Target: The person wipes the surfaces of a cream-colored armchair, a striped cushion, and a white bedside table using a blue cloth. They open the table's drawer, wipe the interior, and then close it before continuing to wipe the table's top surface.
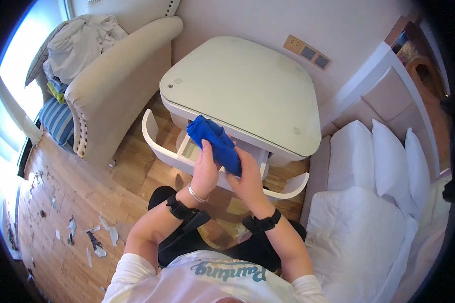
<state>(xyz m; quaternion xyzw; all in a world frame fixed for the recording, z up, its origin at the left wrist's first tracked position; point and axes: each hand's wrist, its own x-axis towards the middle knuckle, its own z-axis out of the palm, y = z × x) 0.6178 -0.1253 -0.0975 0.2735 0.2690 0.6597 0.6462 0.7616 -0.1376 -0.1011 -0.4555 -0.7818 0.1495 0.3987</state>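
Note:
A folded blue cloth [215, 144] is held between my two hands, above the open drawer of a white bedside table. My left hand [206, 164] grips its near left side, with the thumb lying on top. On the cloth's lower right end is my right hand [245, 176], its fingers partly hidden behind the fabric. Below the cloth, the pulled-out white drawer [163, 154] shows a curved front and inner dividers; its contents are mostly covered by the cloth and hands. The table's glass-covered top [242, 91] lies beyond.
A cream armchair [121, 75] with piled clothes [79, 45] stands at the left. At the right is a bed with white pillows [390, 166] and bedding [349, 235]. Scraps of debris [98, 246] litter the wooden floor. A socket panel [307, 52] is on the wall.

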